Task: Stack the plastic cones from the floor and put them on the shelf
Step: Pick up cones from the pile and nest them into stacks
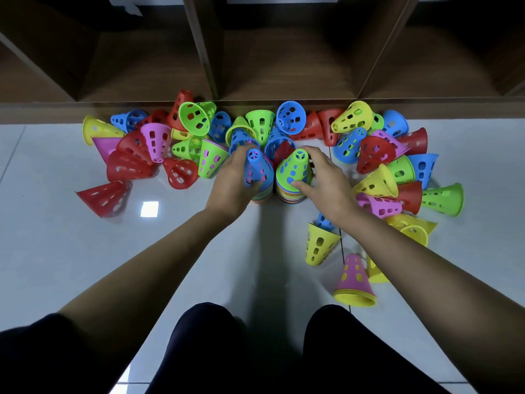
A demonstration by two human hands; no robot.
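Head | blue-topped stack (258, 173), green-topped stack (294, 173) | upright, perforated, multicoloured rims

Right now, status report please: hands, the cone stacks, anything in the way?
Left hand grips the blue-topped stack. Right hand grips the green-topped stack. Both stand on the floor, not shelved. Loose cones lie between them and the shelf.

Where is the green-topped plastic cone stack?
Head view, floor centre: the green-topped plastic cone stack is held by the right hand, beside the blue-topped stack in the left hand.
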